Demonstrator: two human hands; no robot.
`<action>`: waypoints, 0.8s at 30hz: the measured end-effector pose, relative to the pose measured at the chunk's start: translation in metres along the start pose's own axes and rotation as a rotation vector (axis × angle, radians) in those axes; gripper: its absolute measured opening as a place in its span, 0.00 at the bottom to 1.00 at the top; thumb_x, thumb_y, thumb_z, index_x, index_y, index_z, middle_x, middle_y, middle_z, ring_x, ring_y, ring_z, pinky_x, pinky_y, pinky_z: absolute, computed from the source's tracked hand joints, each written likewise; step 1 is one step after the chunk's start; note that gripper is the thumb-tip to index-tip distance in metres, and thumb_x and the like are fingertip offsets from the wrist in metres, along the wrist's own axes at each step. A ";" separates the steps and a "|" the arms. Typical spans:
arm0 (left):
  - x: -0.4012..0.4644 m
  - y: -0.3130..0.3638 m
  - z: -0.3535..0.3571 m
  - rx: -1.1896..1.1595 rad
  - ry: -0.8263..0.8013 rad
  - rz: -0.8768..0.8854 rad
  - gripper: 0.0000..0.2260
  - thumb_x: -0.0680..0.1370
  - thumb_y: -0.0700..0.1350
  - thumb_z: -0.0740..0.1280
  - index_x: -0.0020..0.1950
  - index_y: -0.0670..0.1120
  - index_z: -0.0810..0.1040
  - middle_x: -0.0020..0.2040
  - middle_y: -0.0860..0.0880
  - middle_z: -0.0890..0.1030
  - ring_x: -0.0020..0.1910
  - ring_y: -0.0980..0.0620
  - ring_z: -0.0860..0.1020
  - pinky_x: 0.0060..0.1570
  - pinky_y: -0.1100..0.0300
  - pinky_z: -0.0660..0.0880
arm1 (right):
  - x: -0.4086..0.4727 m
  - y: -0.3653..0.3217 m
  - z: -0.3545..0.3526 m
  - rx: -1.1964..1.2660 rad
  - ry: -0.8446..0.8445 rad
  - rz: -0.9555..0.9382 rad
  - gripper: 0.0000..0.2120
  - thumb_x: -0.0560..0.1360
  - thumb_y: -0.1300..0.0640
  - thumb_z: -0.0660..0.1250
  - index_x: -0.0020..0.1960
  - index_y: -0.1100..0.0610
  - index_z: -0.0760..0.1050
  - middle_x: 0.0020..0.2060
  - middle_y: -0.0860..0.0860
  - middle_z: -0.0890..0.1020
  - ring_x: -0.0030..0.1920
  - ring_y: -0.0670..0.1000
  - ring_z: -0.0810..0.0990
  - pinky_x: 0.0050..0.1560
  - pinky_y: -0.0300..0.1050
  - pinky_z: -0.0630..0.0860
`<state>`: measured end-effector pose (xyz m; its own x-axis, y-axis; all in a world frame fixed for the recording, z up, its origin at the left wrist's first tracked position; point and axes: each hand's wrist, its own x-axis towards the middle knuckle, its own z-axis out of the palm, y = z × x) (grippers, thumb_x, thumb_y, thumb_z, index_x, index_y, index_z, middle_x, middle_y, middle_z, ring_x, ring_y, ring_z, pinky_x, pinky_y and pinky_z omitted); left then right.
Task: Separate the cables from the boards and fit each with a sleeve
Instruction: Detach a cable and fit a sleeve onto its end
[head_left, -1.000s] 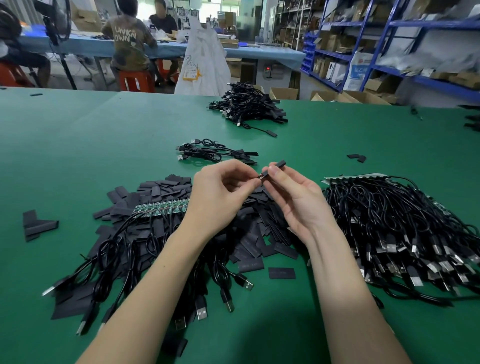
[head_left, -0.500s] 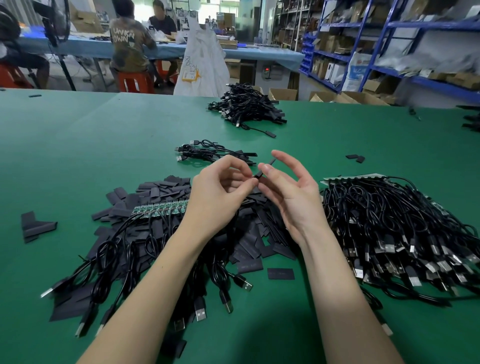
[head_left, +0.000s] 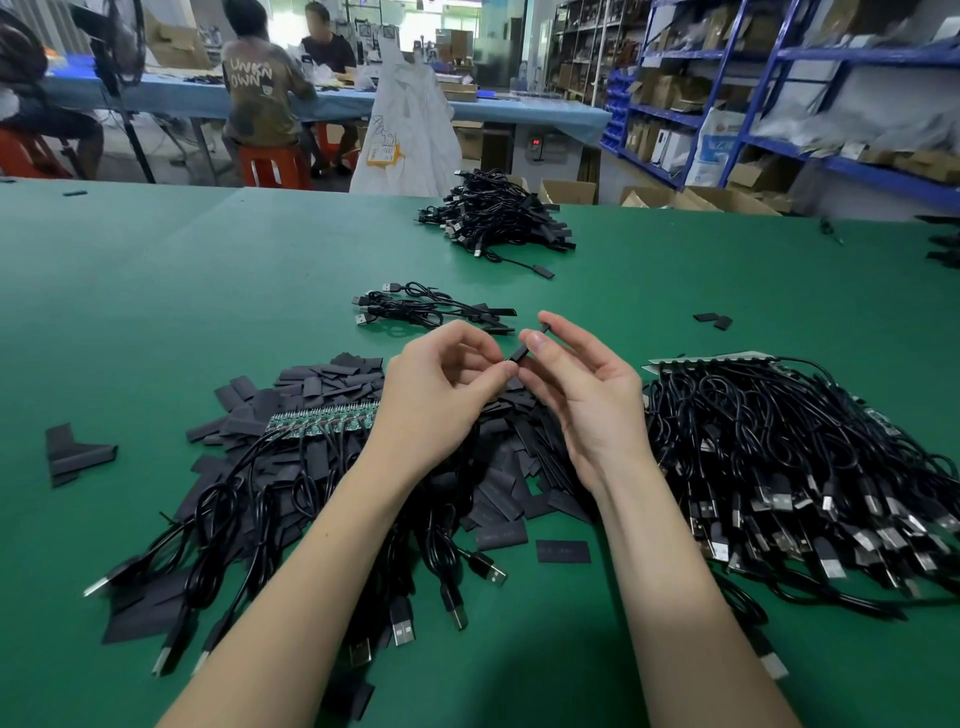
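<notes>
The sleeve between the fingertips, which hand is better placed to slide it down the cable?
Probably the right hand: its thumb and forefinger pinch the black sleeve, while the left hand pinches at the sleeve's lower end and can hold it steady.

- Short black flat sleeve (head_left: 521, 352), tilted, held above the table between the fingertips of both hands.
- Heap of loose flat black sleeves (head_left: 332, 375) spread under the hands.
- Green circuit-board strip (head_left: 322, 422) on that heap, black USB cables (head_left: 270, 499) still attached, trailing toward the viewer.
- Large tangle of black USB cables (head_left: 789, 457) at right.
</notes>
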<state>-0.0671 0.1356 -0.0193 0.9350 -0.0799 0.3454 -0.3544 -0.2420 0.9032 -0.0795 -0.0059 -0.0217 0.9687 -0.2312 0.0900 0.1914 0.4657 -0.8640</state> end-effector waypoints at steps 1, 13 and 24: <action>0.000 -0.001 0.000 0.006 -0.004 -0.007 0.06 0.74 0.42 0.77 0.44 0.46 0.81 0.37 0.50 0.84 0.35 0.55 0.82 0.39 0.67 0.75 | 0.000 0.000 0.000 -0.004 0.002 0.002 0.10 0.73 0.66 0.74 0.51 0.55 0.85 0.47 0.57 0.86 0.46 0.49 0.86 0.45 0.40 0.82; 0.003 -0.002 -0.013 -0.032 -0.274 -0.167 0.03 0.76 0.40 0.74 0.45 0.46 0.82 0.35 0.52 0.82 0.30 0.60 0.75 0.34 0.71 0.70 | 0.004 -0.006 -0.015 -0.014 0.040 0.008 0.15 0.77 0.55 0.72 0.63 0.51 0.78 0.50 0.54 0.87 0.46 0.51 0.87 0.42 0.41 0.82; 0.063 0.047 -0.013 0.102 -0.107 0.057 0.05 0.77 0.41 0.73 0.44 0.51 0.82 0.38 0.51 0.83 0.30 0.63 0.75 0.34 0.72 0.70 | 0.006 -0.009 -0.025 -0.020 0.078 0.109 0.18 0.83 0.43 0.60 0.61 0.55 0.77 0.50 0.52 0.88 0.46 0.53 0.87 0.41 0.43 0.82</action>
<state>-0.0255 0.1313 0.0480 0.9113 -0.1978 0.3612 -0.4090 -0.3310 0.8504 -0.0794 -0.0332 -0.0257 0.9681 -0.2467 -0.0433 0.0819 0.4750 -0.8762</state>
